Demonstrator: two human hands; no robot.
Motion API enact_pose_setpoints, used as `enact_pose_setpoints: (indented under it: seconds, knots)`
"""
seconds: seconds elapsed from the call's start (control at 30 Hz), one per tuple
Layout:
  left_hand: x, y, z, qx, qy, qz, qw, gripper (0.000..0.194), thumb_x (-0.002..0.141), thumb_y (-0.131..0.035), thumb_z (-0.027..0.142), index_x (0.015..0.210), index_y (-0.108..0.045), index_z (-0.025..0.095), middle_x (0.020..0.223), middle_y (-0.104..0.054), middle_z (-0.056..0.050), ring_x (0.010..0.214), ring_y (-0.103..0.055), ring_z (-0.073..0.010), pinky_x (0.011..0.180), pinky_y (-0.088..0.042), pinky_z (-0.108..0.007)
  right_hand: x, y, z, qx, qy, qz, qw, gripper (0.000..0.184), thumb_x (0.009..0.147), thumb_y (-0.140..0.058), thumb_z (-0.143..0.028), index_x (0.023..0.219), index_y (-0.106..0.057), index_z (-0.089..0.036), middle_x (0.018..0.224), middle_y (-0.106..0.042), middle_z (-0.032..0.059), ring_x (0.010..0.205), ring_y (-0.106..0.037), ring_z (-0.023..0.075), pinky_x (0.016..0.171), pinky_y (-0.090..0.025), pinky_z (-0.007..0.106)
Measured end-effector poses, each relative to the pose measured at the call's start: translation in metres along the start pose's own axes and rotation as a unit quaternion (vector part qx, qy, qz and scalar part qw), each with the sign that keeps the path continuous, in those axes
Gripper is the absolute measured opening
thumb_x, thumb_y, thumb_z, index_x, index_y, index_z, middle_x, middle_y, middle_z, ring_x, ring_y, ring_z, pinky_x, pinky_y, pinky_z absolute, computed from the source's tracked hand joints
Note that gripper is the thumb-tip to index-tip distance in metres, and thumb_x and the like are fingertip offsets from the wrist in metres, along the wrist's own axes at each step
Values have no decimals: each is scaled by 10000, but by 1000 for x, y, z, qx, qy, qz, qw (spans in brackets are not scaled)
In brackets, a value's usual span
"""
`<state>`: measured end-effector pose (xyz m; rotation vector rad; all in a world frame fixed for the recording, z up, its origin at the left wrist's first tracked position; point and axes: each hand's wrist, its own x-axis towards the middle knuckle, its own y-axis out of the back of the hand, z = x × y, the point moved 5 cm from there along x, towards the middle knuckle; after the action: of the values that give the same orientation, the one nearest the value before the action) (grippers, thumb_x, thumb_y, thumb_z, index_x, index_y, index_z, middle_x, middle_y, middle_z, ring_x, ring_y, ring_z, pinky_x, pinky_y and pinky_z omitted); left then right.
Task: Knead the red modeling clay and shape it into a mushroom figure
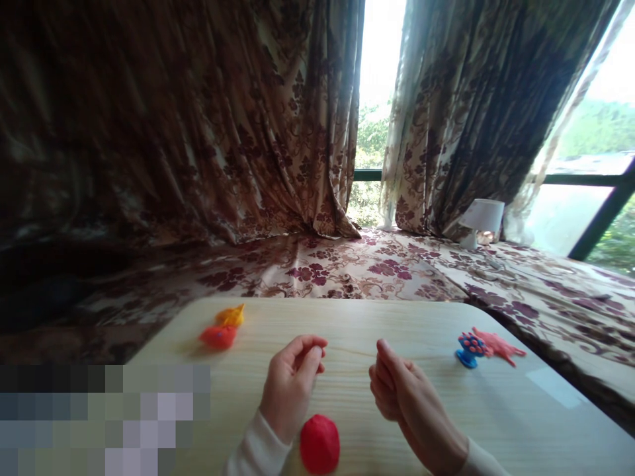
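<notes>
"Red modelling-clay lump (320, 444): where, in the head view?"

"On the tabletop (347, 317), nearer the wearer than either hand's fingers. The left hand (290, 387) is closer; the right hand (409, 403) sits farther off."

"Its long axis?"

"Fore-and-aft, away from the wearer (only slightly, it's quite round)."

"And the fingers?"

"Curled in on both, thumbs near forefingers; I can't tell whether either closes on anything."
</notes>
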<state>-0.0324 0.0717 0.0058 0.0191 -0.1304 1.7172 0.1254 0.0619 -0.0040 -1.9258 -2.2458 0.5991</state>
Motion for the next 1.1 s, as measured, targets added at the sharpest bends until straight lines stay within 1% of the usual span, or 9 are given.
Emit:
enact_pose_setpoints:
  seconds: [0.1, 0.17, 0.3, 0.47, 0.53, 0.6, 0.7, 0.8, 1.1]
  knots:
    - [1, 1, 0, 3, 0, 1, 1000, 141, 705, -615, 262, 780, -669, 155, 661, -626, 1, 565, -558, -105, 566, -464, -221, 0, -4, -1, -22, 3, -13, 1000, 424, 709, -643, -542, 601, -468, -172, 478, -423, -71, 386, -318, 36, 389, -252, 171]
    - [1, 1, 0, 5, 1, 0, 1000, 146, 707, -610, 262, 785, -668, 153, 659, -624, 0, 566, -557, -105, 566, -463, -221, 1, -3, -1, -37, 14, -13, 999, 377, 699, -664, -521, 690, -520, -173, 470, -442, -76, 388, -329, 46, 397, -289, 178]
    - [1, 0, -2, 8, 3, -6, 1000, 153, 709, -602, 264, 790, -661, 148, 653, -622, -2, 578, -560, -109, 571, -464, -222, 4, 6, -2, -30, 10, 6, 999, 506, 693, -630, -586, 520, -359, -195, 400, -243, -120, 373, -130, 26, 352, -110, 173]
    - [0, -1, -4, 8, 3, -15, 1000, 158, 720, -591, 268, 799, -658, 150, 659, -622, -1, 589, -561, -108, 579, -463, -219, 1, 11, -5, -2, 31, 25, 999, 600, 747, -531, -626, 488, -174, -220, 385, -174, -110, 373, -124, 39, 369, -68, 205]
    - [1, -1, -4, 8, 3, -16, 1000, 156, 716, -595, 266, 797, -658, 149, 653, -619, 1, 583, -556, -105, 578, -462, -218, 0, 8, -3, 12, 25, 6, 1000, 552, 772, -537, -587, 485, -254, -209, 397, -206, -106, 371, -159, 42, 362, -112, 192]
    - [2, 0, -4, 7, 2, -15, 1000, 156, 712, -598, 267, 791, -658, 147, 641, -612, 4, 573, -550, -102, 572, -459, -217, 0, 3, -3, 29, 22, -33, 999, 446, 795, -553, -518, 539, -411, -181, 460, -341, -78, 422, -302, 54, 403, -261, 174]
    - [3, 1, -4, 6, 2, -12, 1000, 161, 716, -593, 277, 787, -656, 147, 637, -607, 6, 564, -547, -101, 563, -457, -218, 0, -1, -4, 44, 17, -87, 995, 241, 768, -636, -387, 782, -580, -152, 678, -540, -11, 675, -511, 110, 652, -431, 233]
    - [4, 2, -5, 7, 1, -12, 1000, 161, 719, -589, 275, 793, -652, 148, 634, -605, 8, 557, -545, -101, 552, -454, -218, 1, 4, -4, 12, 1, -62, 998, 290, 726, -702, -341, 916, -600, -148, 705, -567, -4, 695, -534, 123, 693, -449, 264]
    - [2, 1, -4, 10, 0, -16, 1000, 154, 725, -592, 276, 795, -652, 152, 634, -605, 15, 569, -545, -94, 557, -449, -203, 1, 9, -1, -26, -21, -20, 999, 287, 617, -765, -313, 802, -629, -142, 711, -577, 5, 648, -519, 118, 586, -431, 237]
